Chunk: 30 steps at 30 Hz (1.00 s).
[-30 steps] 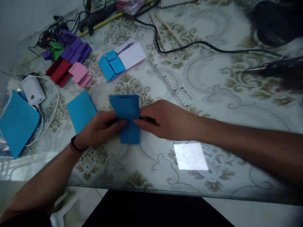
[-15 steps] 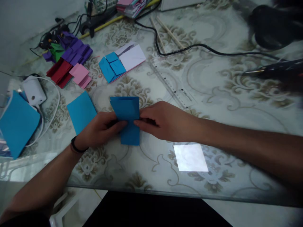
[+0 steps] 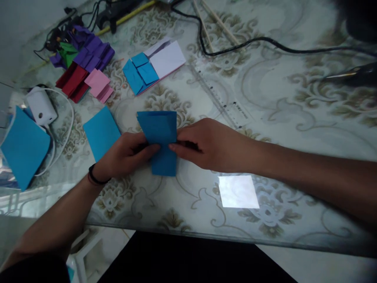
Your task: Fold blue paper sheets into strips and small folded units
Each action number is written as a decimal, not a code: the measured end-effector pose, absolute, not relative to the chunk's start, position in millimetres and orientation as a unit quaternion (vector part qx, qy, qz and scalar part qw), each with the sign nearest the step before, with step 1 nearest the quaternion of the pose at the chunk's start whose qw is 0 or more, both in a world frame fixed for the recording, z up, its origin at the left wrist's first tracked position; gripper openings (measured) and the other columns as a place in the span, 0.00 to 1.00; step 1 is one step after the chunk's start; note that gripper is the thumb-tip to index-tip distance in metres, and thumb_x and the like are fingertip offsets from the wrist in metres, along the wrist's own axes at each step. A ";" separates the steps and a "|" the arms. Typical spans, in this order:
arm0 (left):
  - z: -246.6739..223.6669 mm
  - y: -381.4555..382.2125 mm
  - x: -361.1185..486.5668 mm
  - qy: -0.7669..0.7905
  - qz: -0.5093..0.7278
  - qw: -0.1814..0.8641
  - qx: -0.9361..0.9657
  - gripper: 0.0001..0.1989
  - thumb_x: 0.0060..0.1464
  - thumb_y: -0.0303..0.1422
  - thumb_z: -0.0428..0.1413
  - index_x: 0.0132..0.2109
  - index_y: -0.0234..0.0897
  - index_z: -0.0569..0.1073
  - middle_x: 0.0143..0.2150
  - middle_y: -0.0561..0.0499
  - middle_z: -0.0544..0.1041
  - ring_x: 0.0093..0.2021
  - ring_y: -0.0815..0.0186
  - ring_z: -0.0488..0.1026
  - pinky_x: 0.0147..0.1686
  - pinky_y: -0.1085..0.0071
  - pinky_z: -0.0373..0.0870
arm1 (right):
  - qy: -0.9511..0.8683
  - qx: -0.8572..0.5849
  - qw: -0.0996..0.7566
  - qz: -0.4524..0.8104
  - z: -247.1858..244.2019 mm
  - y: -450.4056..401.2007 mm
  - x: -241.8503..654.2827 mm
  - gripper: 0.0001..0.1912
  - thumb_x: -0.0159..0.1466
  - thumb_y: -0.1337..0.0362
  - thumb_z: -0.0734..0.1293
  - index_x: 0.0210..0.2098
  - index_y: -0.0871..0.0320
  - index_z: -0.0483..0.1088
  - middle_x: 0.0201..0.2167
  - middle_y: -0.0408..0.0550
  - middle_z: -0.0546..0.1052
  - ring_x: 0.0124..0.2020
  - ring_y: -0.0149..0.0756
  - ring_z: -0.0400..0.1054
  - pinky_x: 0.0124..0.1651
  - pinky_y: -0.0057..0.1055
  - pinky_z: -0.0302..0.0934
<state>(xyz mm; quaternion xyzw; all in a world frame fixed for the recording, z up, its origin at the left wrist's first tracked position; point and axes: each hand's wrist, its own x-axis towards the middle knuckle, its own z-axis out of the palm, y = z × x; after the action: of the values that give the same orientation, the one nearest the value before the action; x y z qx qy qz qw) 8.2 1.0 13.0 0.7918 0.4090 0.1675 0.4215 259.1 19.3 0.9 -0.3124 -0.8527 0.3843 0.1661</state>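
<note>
A folded blue sheet of paper is held up between both hands, over the flower-patterned table. My left hand pinches its left edge, thumb in front and fingers behind. At the right edge, my right hand grips the same paper between thumb and fingers; the fingertips behind it are hidden. The paper's top shows several layers slightly apart. Just beyond my left wrist lies a flat blue paper, partly covered by that hand.
Folded purple paper, red paper and pink paper sit at the back left. A blue-and-white folded piece lies near a clear ruler. A black cable crosses behind. A white adapter stands left.
The camera view has shifted slightly, so the table things sit a little differently in frame. Both hands keep their hold on the folded blue paper, with hardly any other movement.
</note>
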 end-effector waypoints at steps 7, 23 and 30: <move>9.1 0.3 7.2 0.418 0.179 0.417 0.787 0.12 0.68 0.41 0.57 0.42 0.39 0.80 0.26 0.54 0.74 0.26 0.68 0.70 0.25 0.73 0.67 | -0.854 -0.312 0.170 0.382 -1.7 19.6 260.3 0.21 0.70 0.60 0.62 0.22 0.57 0.57 0.18 0.40 0.62 0.22 0.27 0.54 0.31 0.31 0.45; 10.2 2.7 9.6 0.400 0.193 0.398 0.803 0.10 0.69 0.36 0.58 0.43 0.35 0.81 0.31 0.54 0.80 0.29 0.70 0.70 0.27 0.75 0.69 | -0.852 -0.316 0.181 0.376 -4.4 19.3 260.9 0.20 0.70 0.60 0.63 0.23 0.57 0.57 0.19 0.40 0.61 0.23 0.27 0.53 0.32 0.32 0.46; 10.2 1.9 9.9 0.401 0.200 0.393 0.803 0.11 0.69 0.37 0.58 0.42 0.36 0.81 0.30 0.54 0.79 0.29 0.70 0.70 0.26 0.74 0.69 | -0.849 -0.317 0.172 0.385 -3.5 19.0 260.9 0.19 0.71 0.60 0.63 0.24 0.57 0.59 0.20 0.41 0.63 0.26 0.30 0.56 0.33 0.34 0.46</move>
<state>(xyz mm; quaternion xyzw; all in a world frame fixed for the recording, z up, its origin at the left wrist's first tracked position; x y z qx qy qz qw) 9.9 1.9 10.2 0.8031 0.4006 0.1999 0.3933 260.9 19.0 -3.5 -0.3174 -0.8494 0.3852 0.1716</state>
